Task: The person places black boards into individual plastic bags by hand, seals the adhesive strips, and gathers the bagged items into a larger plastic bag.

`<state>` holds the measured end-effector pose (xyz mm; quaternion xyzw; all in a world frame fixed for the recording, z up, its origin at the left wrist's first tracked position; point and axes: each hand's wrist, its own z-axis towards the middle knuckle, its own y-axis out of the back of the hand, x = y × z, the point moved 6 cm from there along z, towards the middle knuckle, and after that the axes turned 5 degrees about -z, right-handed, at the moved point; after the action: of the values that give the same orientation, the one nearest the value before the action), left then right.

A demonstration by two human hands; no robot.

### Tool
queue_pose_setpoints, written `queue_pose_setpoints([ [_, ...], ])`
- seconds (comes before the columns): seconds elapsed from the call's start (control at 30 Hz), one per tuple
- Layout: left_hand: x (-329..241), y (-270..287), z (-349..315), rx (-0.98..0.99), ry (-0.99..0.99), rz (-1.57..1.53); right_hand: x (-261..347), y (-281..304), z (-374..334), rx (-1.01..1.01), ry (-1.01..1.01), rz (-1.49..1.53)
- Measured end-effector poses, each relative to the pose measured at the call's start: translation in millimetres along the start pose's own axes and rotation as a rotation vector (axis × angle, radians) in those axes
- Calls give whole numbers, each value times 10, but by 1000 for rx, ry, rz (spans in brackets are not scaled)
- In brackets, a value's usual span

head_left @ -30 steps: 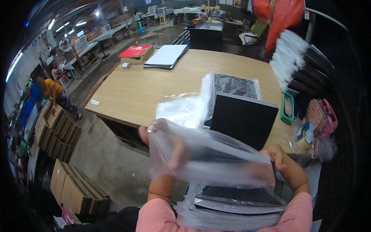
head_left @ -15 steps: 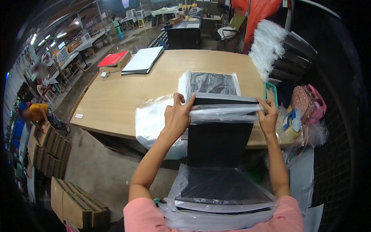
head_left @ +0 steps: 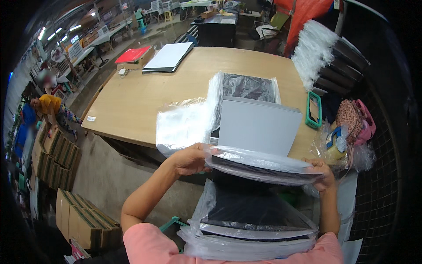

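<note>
My left hand (head_left: 192,159) is closed on the left end of a clear plastic bag (head_left: 263,160) with a dark flat board showing inside it. At the other end of this bag, the fingers of my right hand (head_left: 321,174) are closed around its edge. Beyond the bag, a grey flat board (head_left: 261,125) rests at the near edge of the table, partly over a stack of plastic-wrapped dark boards (head_left: 248,86). Below my hands, more black boards in clear plastic (head_left: 255,211) lie piled against my body. Loose clear plastic sheets (head_left: 182,127) hang over the table edge to the left.
The wooden table (head_left: 132,101) carries a red-topped box (head_left: 134,55) and white sheets (head_left: 168,57). At right are a green basket (head_left: 313,110), bags (head_left: 349,116) and tape (head_left: 336,147). Cardboard cartons (head_left: 88,218) stand on the floor at left, where a person in yellow (head_left: 50,105) bends.
Both hands have come down and toward me, with the bagged board, off the table edge. The grey board's broad face now shows on the table. The person in yellow has straightened somewhat.
</note>
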<state>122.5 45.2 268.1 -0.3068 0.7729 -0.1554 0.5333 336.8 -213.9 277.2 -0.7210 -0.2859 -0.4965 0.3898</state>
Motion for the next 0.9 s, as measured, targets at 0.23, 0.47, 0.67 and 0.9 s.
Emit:
queue_pose_setpoints([
  [0.23, 632, 513, -6, 125, 31, -245, -755, 189, -116, 77, 128, 150],
  [0.47, 2053, 1476, 459, -70, 188, -333, -1664, 558, 13, 34, -55, -360],
  [0.67, 2192, 1786, 400, -328, 235, 204, -2377, 917, 232, -196, -161, -582],
  [0.9, 367, 1969, -348, -493, -210, 675, -2405, 1248, 294, -263, -16, -1133],
])
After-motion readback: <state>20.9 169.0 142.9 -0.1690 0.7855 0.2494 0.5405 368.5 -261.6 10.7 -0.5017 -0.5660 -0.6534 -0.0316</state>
